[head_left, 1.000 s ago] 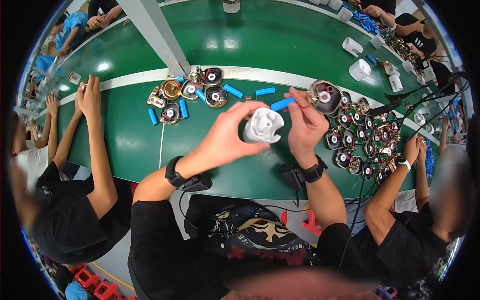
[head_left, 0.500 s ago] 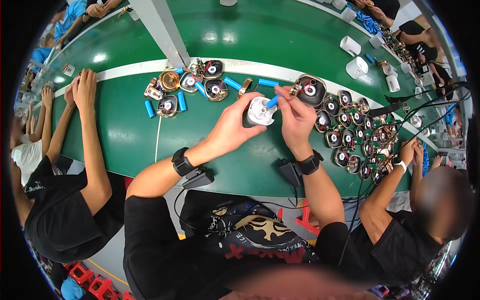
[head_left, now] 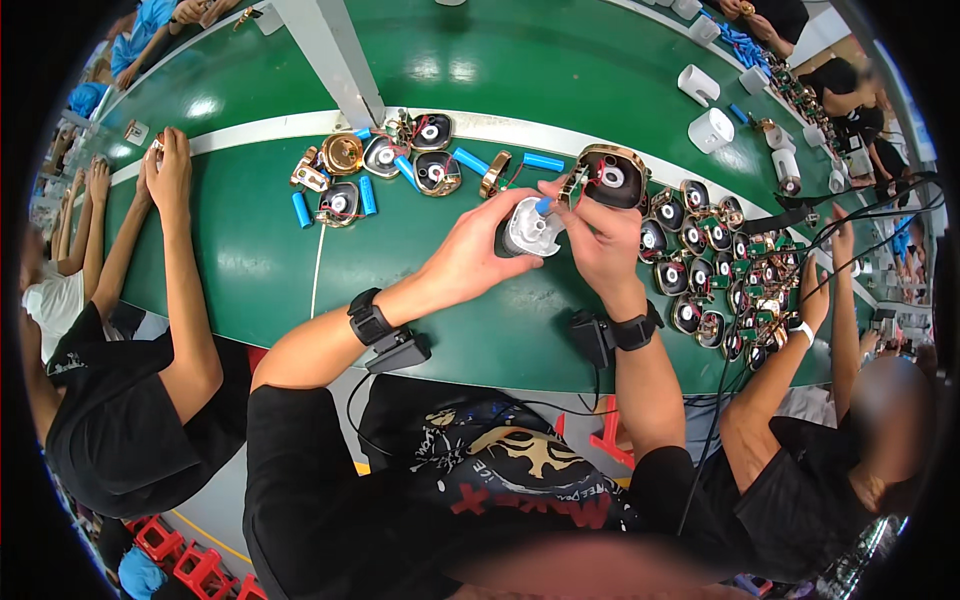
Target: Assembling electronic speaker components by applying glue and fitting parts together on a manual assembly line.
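Note:
My left hand is closed around a white plastic housing, its open end with a round inner post facing up. A blue cylindrical battery stands at the far edge of that opening, its lower end hidden inside. My right hand is closed, with its fingertips beside the battery and at the edge of a gold-rimmed black part. This part has a pale round centre and a green circuit board on its side, and appears raised above the table in my right fingers. The exact grip is partly hidden.
Several gold-rimmed parts with wires crowd the green table at right. More parts and loose blue batteries lie beyond my left hand. White housings stand farther back. Black cables hang at right. Co-workers sit on both sides.
The white housing has shifted slightly right and tilted. Less of the battery shows above it. My right hand has moved slightly right, and its fingers now lie closer over the gold-rimmed part's edge.

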The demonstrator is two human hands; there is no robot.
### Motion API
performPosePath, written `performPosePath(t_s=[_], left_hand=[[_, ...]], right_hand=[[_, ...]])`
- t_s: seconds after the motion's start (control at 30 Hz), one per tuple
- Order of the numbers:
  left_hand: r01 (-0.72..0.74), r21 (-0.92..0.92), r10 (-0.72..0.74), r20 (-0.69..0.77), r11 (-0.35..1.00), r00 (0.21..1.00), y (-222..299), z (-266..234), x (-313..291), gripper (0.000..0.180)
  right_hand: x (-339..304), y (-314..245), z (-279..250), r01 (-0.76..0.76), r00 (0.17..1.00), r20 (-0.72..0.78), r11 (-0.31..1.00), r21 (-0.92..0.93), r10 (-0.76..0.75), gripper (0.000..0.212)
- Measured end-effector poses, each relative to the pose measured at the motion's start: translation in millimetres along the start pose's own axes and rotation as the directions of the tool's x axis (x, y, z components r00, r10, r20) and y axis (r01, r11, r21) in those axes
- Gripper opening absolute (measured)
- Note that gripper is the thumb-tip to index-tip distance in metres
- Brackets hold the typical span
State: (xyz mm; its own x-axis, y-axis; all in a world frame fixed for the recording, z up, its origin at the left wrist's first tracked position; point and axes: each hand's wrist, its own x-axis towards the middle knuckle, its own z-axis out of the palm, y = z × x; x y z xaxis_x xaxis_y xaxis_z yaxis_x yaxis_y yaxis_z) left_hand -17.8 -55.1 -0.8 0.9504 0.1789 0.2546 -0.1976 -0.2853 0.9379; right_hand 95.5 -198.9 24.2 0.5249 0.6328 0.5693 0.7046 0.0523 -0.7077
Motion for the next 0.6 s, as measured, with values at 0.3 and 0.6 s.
performPosePath(t_s=[0.3,0.6], left_hand=[[0.009,-0.026,-0.008,0.039,1.0,0.999,1.9,2.4,-2.6,0.066],[0.017,-0.031,-0.016,0.049,0.999,0.999,3.2,-0.5,2.4,0.066]], right_hand=[[-1.4,0.4,-13.8,0.001,0.994,0.113,0.997,-0.071,0.007,0.018],[-1.1,20.3,-1.6,0.004,0.99,0.142,0.992,-0.128,0.014,0.015]])
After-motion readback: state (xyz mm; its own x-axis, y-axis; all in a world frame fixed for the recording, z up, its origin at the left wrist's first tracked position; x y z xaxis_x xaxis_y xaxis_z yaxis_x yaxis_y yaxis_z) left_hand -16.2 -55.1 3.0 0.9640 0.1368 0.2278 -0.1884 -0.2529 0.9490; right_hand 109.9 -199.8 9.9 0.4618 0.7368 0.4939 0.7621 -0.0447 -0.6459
